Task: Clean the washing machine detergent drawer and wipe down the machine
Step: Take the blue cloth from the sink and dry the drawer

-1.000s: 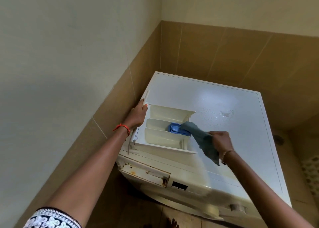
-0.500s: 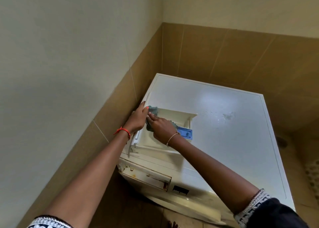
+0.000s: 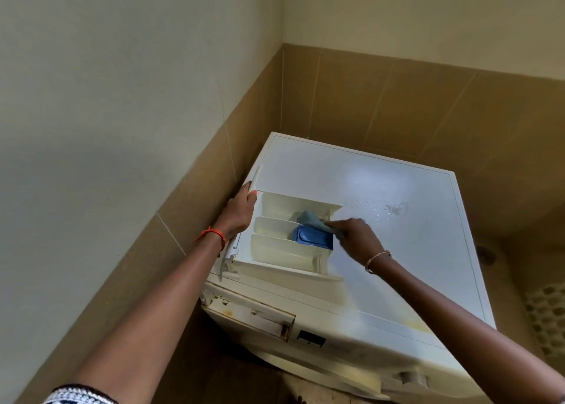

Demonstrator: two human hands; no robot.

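Note:
The white detergent drawer (image 3: 275,250) lies on top of the white washing machine (image 3: 397,220), near its left edge. It has several compartments and a blue insert (image 3: 312,238). My left hand (image 3: 240,212) grips the drawer's front panel at its left end and steadies it. My right hand (image 3: 354,235) pinches a grey-blue cloth (image 3: 312,220) and holds it against the drawer's right end, just above the blue insert.
The machine stands in a corner between a cream wall with brown tiles on the left and a tiled wall behind. Water drops (image 3: 391,209) lie on the lid. The empty drawer slot (image 3: 253,315) shows on the machine's front. A floor drain (image 3: 486,254) is to the right.
My right hand has swept the cloth from the drawer's left end, beside my left hand, back to the right end by the blue insert. My left hand has stayed in place.

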